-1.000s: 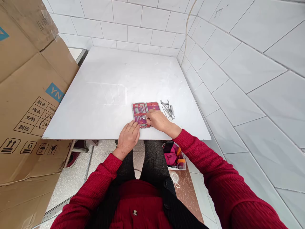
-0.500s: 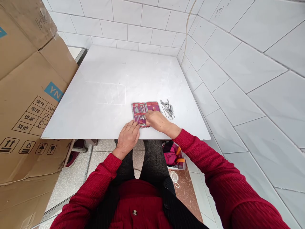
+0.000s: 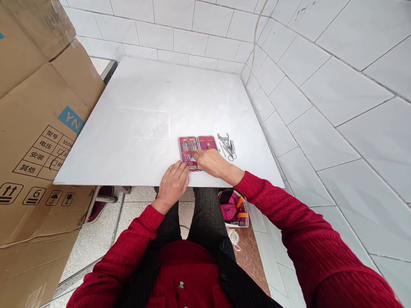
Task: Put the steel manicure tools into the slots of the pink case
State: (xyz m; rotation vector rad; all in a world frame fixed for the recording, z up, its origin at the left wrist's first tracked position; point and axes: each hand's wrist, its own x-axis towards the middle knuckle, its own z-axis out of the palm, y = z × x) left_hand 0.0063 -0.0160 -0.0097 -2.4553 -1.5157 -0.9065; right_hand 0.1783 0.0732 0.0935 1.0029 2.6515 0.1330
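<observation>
An open manicure case (image 3: 206, 139) with a pink and purple lining lies near the table's front edge. Its left half holds several slim metal tools (image 3: 189, 146) under a red strap. My left hand (image 3: 173, 182) lies at the case's lower left corner, fingers stretched forward and touching the edge. Over the middle of the case, my right hand (image 3: 212, 163) is closed in a pinch at the left half. A bit of a small metal manicure tool shows at its fingertips; the rest is hidden. Right of the case lie loose metal nippers and scissors (image 3: 228, 147).
The white table (image 3: 141, 98) meets tiled walls (image 3: 308, 85) behind and on the right. A big cardboard box (image 3: 41, 102) stands along the left. Below the table's front edge sits a clear bin (image 3: 239, 222) with pink and orange items.
The camera view has shifted slightly. My right fingertips have moved a little within the case's left half, and less of the silvery piece shows. My left hand stays at the corner.
</observation>
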